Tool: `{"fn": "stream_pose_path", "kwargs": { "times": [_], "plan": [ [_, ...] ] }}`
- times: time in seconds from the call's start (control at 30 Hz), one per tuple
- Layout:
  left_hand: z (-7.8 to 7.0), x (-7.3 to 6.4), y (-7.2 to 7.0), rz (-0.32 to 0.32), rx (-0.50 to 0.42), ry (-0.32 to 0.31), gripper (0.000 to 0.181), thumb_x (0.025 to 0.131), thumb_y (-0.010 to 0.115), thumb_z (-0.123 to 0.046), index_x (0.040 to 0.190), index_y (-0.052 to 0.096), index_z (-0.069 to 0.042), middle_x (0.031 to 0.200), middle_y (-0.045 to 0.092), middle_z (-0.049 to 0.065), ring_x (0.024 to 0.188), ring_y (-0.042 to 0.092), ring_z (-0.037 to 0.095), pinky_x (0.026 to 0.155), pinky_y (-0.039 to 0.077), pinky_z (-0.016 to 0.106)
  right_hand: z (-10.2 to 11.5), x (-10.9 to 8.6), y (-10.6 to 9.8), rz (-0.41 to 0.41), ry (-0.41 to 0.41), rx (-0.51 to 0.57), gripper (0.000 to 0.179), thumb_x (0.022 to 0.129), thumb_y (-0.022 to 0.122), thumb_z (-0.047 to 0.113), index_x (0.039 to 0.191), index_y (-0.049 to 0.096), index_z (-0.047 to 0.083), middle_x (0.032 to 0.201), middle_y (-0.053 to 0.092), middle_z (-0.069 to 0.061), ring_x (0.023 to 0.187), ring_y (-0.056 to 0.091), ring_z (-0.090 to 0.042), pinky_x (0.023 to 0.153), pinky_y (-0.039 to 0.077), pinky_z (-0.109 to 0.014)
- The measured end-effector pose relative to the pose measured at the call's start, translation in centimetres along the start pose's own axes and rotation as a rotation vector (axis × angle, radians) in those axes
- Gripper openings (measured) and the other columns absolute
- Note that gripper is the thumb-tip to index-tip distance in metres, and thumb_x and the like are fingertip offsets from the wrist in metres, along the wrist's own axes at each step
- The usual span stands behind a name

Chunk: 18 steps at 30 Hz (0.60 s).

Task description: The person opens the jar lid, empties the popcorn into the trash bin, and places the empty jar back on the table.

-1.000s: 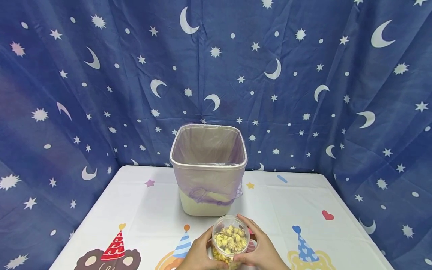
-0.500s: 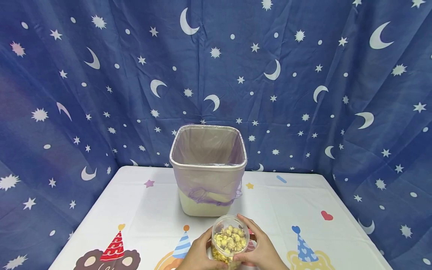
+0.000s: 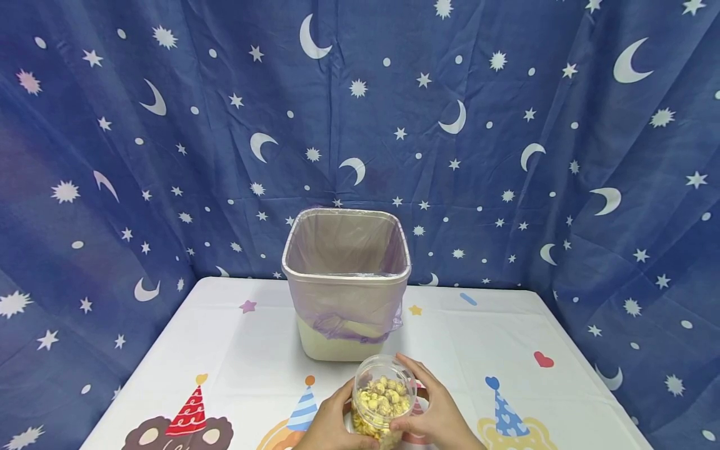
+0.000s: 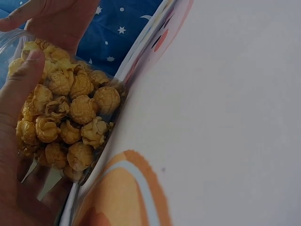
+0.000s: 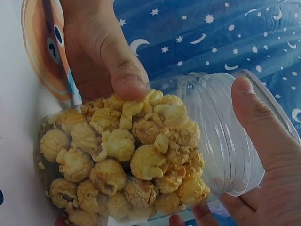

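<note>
A clear plastic jar (image 3: 371, 431) of round, caramel-coloured popcorn (image 5: 141, 160) stands upright at the front of the table, between both hands. The left hand (image 3: 332, 422) grips the jar's body from the left, thumb across its near side. From the right, the right hand (image 3: 439, 415) holds the clear lid (image 5: 273, 96) at the jar's top, thumb in front and fingers behind. In the right wrist view the lid sits at a slant over the ridged neck. In the left wrist view popcorn (image 4: 70, 113) fills the jar's body, with the left thumb across it.
Behind the jar stands a pale square bin (image 3: 343, 350) lined with a thin purple bag (image 3: 351, 312). A white cloth with party-hat animals covers the table (image 3: 253, 350). A dark blue curtain (image 3: 225, 150) with moons and stars hangs around the back and sides.
The right hand and the lid have shifted slightly; the lid's far edge sits a little higher than before. The left hand stays on the jar. The view has drifted slightly.
</note>
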<state>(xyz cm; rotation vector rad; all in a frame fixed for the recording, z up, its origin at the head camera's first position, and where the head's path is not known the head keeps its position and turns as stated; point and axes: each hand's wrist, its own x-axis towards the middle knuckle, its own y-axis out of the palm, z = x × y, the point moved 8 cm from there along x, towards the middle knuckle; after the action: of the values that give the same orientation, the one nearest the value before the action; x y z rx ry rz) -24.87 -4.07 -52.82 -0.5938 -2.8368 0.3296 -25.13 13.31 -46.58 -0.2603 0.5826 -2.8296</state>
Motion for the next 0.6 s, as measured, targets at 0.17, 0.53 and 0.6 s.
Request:
{"fn": "stream_pose_path", "kwargs": {
  "times": [0.17, 0.53, 0.6],
  "plan": [
    [0.1, -0.1, 0.0, -0.003, 0.015, -0.021, 0.104, 0.073, 0.087, -0.040, 0.153, 0.030, -0.007, 0.148, 0.043, 0.020, 0.129, 0.050, 0.043, 0.102, 0.052, 0.044, -0.4, 0.0, -0.4, -0.008, -0.011, 0.005, 0.097, 0.062, 0.094, 0.020, 0.144, 0.045, 0.038, 0.147, 0.048, 0.004, 0.122, 0.051, -0.011, 0.095, 0.053, -0.030],
    [0.1, 0.0, -0.1, -0.016, 0.031, -0.022, 0.105, 0.070, 0.090, -0.033, 0.153, 0.031, -0.009, 0.147, 0.046, 0.015, 0.129, 0.050, 0.040, 0.102, 0.050, 0.028, -0.7, -0.1, -1.5, -0.030, -0.048, -0.020, 0.098, 0.063, 0.093, 0.021, 0.146, 0.043, 0.035, 0.147, 0.048, 0.002, 0.117, 0.054, -0.011, 0.094, 0.055, -0.033],
    [0.1, 0.0, -0.2, -0.018, 0.031, -0.022, 0.105, 0.070, 0.090, -0.033, 0.153, 0.031, -0.009, 0.147, 0.046, 0.015, 0.130, 0.050, 0.040, 0.102, 0.050, 0.027, -0.8, -0.1, -1.8, -0.044, -0.042, -0.052, 0.099, 0.062, 0.093, 0.024, 0.146, 0.043, 0.036, 0.146, 0.049, 0.004, 0.118, 0.054, -0.012, 0.095, 0.054, -0.034]
  ]
}}
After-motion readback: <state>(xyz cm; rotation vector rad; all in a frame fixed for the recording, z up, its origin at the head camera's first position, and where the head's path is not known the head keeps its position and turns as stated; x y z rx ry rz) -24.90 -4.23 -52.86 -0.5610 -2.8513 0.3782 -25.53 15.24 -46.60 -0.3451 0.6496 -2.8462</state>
